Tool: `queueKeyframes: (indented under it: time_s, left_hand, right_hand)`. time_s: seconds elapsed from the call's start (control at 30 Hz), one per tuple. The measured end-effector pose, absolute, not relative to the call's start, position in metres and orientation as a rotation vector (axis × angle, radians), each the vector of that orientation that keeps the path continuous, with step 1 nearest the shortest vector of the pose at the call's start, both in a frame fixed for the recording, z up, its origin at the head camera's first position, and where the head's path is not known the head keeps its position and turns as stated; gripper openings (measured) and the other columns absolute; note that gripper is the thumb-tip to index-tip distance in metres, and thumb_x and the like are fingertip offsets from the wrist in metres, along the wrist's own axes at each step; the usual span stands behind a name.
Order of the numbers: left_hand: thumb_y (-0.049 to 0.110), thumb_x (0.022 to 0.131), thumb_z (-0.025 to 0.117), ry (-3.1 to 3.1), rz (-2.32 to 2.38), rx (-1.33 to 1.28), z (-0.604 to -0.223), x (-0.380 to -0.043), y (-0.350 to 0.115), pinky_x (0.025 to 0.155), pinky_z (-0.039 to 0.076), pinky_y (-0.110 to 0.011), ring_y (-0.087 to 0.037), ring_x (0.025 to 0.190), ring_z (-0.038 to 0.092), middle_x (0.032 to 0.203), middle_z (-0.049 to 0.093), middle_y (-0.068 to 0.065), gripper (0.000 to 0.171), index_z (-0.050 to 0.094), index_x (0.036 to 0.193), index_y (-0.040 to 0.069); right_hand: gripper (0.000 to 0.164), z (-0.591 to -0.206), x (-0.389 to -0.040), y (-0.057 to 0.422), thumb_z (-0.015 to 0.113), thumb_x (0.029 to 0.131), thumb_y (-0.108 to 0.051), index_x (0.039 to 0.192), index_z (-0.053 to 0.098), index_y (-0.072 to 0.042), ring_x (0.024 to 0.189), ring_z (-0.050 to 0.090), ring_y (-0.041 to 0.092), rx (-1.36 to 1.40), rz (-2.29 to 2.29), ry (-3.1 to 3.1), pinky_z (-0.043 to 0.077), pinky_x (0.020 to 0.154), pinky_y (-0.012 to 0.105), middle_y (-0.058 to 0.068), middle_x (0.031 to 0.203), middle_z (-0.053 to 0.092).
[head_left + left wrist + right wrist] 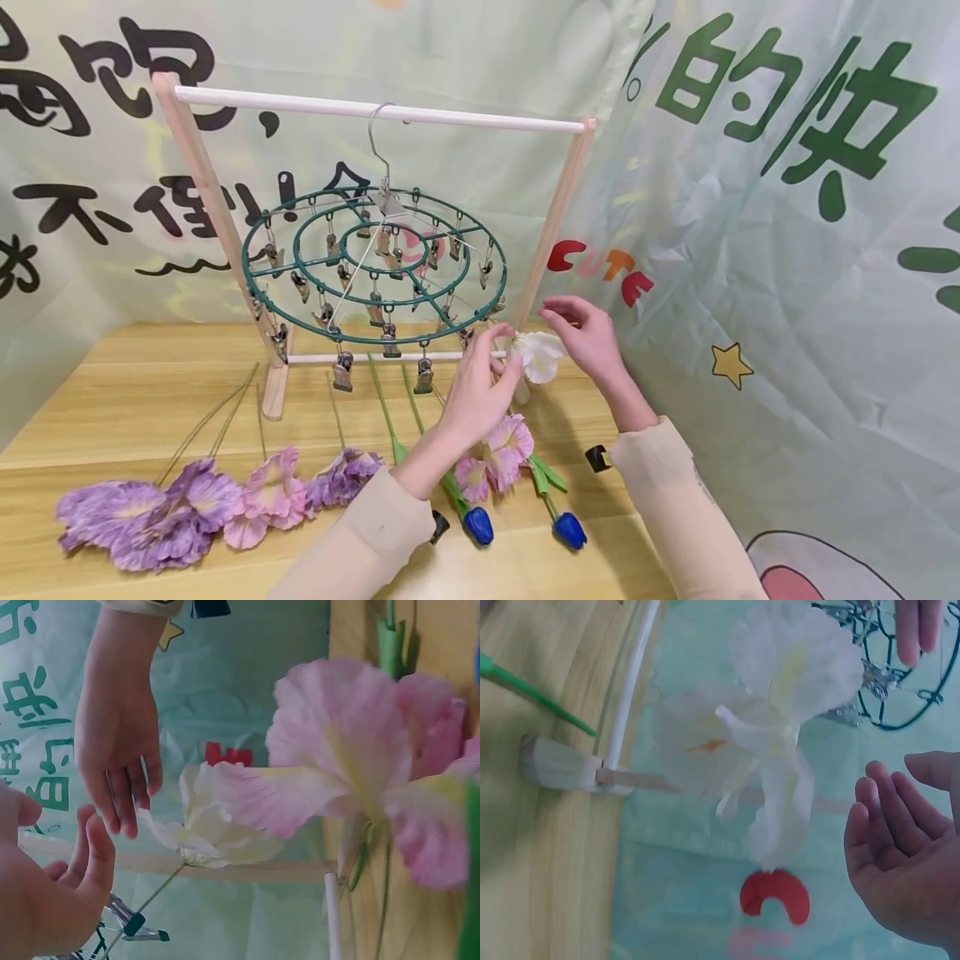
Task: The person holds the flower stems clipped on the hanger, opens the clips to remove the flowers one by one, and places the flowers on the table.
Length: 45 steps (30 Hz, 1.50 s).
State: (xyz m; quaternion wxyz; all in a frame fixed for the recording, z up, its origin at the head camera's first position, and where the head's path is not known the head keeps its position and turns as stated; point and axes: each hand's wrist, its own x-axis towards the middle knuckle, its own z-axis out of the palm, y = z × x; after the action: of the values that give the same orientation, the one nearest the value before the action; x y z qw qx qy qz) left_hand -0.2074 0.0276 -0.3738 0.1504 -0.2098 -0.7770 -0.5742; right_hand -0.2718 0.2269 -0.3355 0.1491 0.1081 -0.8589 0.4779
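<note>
A white artificial flower (538,355) hangs at the right side of the round green clip hanger (375,340). In the left wrist view its thin stem passes by a metal clip (133,924). My left hand (480,392) is just left of the flower, fingers loosely bent and thumb apart, with nothing between them. To the flower's right, my right hand (588,337) is raised with relaxed fingers. The right wrist view shows that palm (911,862) bare, beside the white petals (780,742).
The hanger hooks over the white top bar (300,103) of a wooden stand. Purple flowers (150,517), pink flowers (498,458) and blue tulips (570,531) lie on the wooden table (67,433). Printed cloth (795,317) stands behind and at the right.
</note>
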Motion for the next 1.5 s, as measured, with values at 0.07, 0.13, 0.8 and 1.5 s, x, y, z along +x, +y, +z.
queueKeyframes:
  time_s: [0.07, 0.13, 0.8, 1.5]
  left_hand:
    - [0.023, 0.104, 0.059, -2.201, -1.619, -0.555, -0.371, -0.211, 0.029, 0.072, 0.052, -0.032, -0.017, 0.087, 0.062, 0.131, 0.058, -0.012, 0.053, 0.045, 0.153, 0.007]
    - [0.023, 0.102, 0.060, -2.177, -1.585, -0.516, -0.369, -0.216, 0.028, 0.072, 0.051, -0.032, -0.019, 0.087, 0.063, 0.134, 0.056, -0.015, 0.055, 0.046, 0.153, 0.006]
    - [0.018, 0.110, 0.052, -2.429, -1.317, -0.641, -0.346, -0.267, 0.001, 0.094, 0.056, -0.047, -0.035, 0.124, 0.061, 0.154, 0.047, -0.016, 0.044, 0.042, 0.151, 0.005]
    - [0.013, 0.109, 0.054, -2.455, -1.460, -0.736, -0.351, -0.282, -0.002, 0.096, 0.052, -0.042, -0.032, 0.114, 0.056, 0.127, 0.052, -0.019, 0.028, 0.063, 0.131, -0.002]
  right_hand:
    - [0.031, -0.334, -0.276, 0.219, 0.069, 0.102, -0.024, 0.124, 0.072, -0.003, 0.100, 0.069, 0.023, 0.351, 1.342, -2.500, 0.056, 0.085, 0.024, 0.013, 0.116, 0.075]
    - [0.030, -0.333, -0.281, 0.211, 0.069, 0.102, -0.023, 0.124, 0.072, -0.002, 0.101, 0.070, 0.025, 0.385, 1.335, -2.526, 0.056, 0.087, 0.030, 0.013, 0.116, 0.075]
    - [0.020, -0.355, -0.299, 0.185, 0.071, 0.100, -0.016, 0.116, 0.078, -0.006, 0.105, 0.070, 0.026, 0.612, 1.199, -2.703, 0.058, 0.087, 0.043, 0.008, 0.111, 0.078]
    - [0.015, -0.359, -0.282, 0.186, 0.076, 0.097, -0.015, 0.106, 0.081, -0.005, 0.086, 0.072, 0.019, 0.604, 1.082, -2.752, 0.058, 0.070, 0.031, 0.004, 0.097, 0.079]
